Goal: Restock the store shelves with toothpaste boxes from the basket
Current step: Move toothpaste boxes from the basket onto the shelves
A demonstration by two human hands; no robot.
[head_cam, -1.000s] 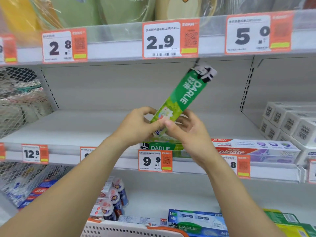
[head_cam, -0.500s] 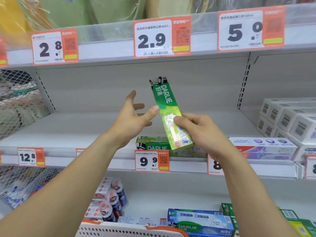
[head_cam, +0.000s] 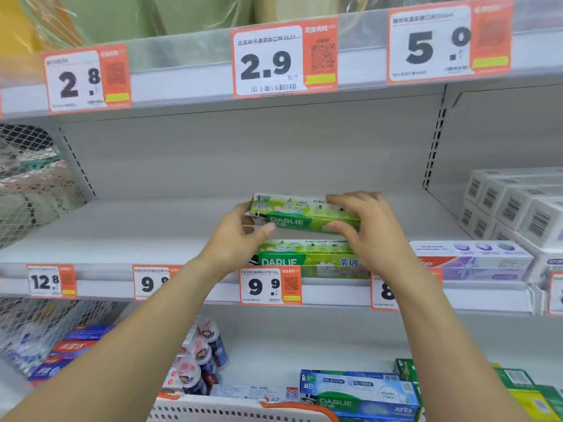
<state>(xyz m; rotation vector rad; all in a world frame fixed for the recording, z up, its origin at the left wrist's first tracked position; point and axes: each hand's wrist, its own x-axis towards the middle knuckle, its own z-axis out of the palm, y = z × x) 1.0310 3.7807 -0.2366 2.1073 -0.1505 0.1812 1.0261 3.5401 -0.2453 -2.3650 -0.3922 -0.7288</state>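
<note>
At the far left a wire mesh panel (head_cam: 33,184) screens off blurred goods, and below it the middle shelf (head_cam: 128,236) carries a 12.8 price tag (head_cam: 50,281) on its front rail. Moving right, the left hand (head_cam: 240,239) grips the left end of a green Darlie toothpaste box (head_cam: 300,213), thumb curled under the front face and fingers behind the end. The box lies level, lengthwise along the shelf, held just above a second green Darlie box (head_cam: 304,257) that sits at the shelf's front edge over the 9.9 price tag (head_cam: 269,286); whether the two boxes touch cannot be told. The right hand (head_cam: 365,236) clasps the held box's right end, fingers bent over the top and thumb on the front. Further right, a purple and white Colgate box (head_cam: 475,260) lies along the edge, with stacked white boxes (head_cam: 518,205) behind it. At the bottom of the view, the white basket (head_cam: 237,411) with an orange handle shows its rim, and blue Darlie boxes (head_cam: 359,394) lie beside it.
</note>
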